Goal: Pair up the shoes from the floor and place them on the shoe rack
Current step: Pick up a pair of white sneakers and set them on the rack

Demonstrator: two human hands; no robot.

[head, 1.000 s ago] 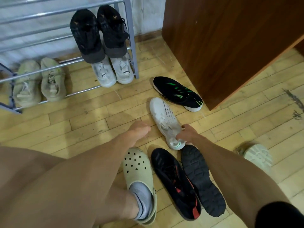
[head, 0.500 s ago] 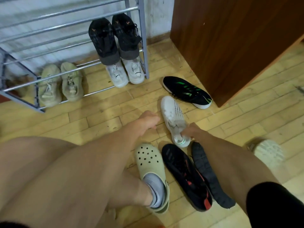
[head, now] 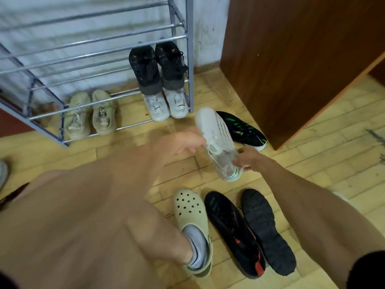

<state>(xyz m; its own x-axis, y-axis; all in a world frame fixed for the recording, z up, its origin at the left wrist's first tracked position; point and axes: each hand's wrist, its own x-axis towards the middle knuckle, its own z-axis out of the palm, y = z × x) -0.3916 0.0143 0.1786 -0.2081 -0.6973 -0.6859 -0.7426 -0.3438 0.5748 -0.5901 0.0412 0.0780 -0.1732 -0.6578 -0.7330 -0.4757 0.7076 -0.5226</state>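
Observation:
A white shoe (head: 216, 132) with green heel trim is lifted off the floor, toe pointing away. My right hand (head: 248, 158) grips its heel end. My left hand (head: 183, 140) is blurred, with its fingers at the shoe's left side; whether they grip it is unclear. On the floor lie a black shoe with green stripes (head: 243, 130), a black shoe with red trim (head: 235, 232) and a black shoe turned sole-up (head: 268, 232). The grey metal shoe rack (head: 104, 40) holds a black pair (head: 158, 67), a white pair (head: 166, 105) and a beige pair (head: 91, 115).
A brown wooden cabinet (head: 291, 59) stands right of the rack, close to the black-green shoe. My foot in a pale clog (head: 191, 213) rests beside the black-red shoe. A pale shoe (head: 341, 197) peeks out behind my right arm. Upper rack bars are bare.
The white shoe has risen off the floor in my right hand and moved toward the rack. My left hand came over to the shoe's side. The view has shifted back.

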